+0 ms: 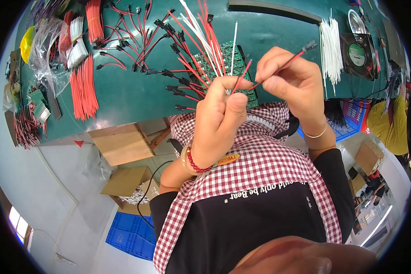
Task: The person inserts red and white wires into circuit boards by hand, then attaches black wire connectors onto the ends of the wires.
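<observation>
My right hand (294, 84) is closed in a pinch on a red-and-black cable (285, 63). The cable's dark plug (309, 46) sticks out past the knuckles. Between the hands, a thin dark wire end runs to the fingertips of my left hand (219, 116), whose thumb and bent forefinger press together on the wires. A red wire (245, 73) rises from that grip. Just beyond the hands lies a green circuit board panel (251, 98), partly hidden by the left hand and by red and white wires (210, 48) spread across it.
Plugged red-and-black cables (139, 39) are scattered on the green table (278, 34). Bundles of red wires (83, 89) and white wires (77, 43) lie at left, beside a clear plastic bag (48, 43). White tubes (331, 52) and a black fan (357, 54) are at right.
</observation>
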Demonstrator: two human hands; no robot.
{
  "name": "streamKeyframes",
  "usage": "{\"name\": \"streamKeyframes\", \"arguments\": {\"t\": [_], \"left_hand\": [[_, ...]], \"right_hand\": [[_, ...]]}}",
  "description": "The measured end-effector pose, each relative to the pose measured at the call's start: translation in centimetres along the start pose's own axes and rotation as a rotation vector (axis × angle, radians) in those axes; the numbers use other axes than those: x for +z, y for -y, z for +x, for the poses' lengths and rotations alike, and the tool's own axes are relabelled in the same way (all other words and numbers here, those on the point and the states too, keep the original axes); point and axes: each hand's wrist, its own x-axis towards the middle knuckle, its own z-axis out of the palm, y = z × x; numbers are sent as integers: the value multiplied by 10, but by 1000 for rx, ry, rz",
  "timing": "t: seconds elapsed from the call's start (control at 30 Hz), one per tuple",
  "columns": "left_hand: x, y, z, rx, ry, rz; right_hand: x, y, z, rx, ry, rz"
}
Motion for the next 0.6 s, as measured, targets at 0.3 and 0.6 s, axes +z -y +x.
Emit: {"name": "streamKeyframes", "arguments": {"t": [0.3,0.6], "left_hand": [[4,8,5,-90,77,34],[5,4,7,405,-58,771]], "right_hand": [[-4,8,-8,10,9,-77],[-3,15,-13,-152,37,-673]]}}
